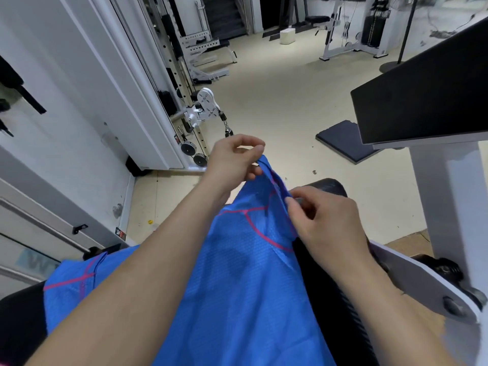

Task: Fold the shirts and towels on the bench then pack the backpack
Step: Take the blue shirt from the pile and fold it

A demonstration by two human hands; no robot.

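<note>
Item: one blue mesh shirt (245,281) with pink seam lines, laid lengthwise along a black padded counter (332,286). Its near portion is spread wide beneath both forearms and spills toward the counter's left edge; its far end is gathered to a narrow peak and lifted clear of the padding. Left hand (235,159): fingers curled, thumb and fingertips pinching the topmost edge of the shirt at the peak, above the far end of the counter. Right hand (324,220): lower and just to the right, fingers curled, pinching the shirt's right-side edge close to a curved pink seam. The two hands are near one another, with a short band of blue hem stretched between them. Counter: dark, ribbed along its right side, bordered on the right by a white metal plate (422,283) with bolts. Surroundings: beige floor (277,96); dark grey rectangular floor mat (340,143) lying flat beyond the counter to the right; black slanted pad (427,93) on a white upright frame, upper right; white cable machine pulley (207,107) with a hanging clip, left of centre, against a white column; small yellow object (150,222) on the floor at left, too small to identify; white box (287,35) on the floor in the far background among further white-framed machines.
</note>
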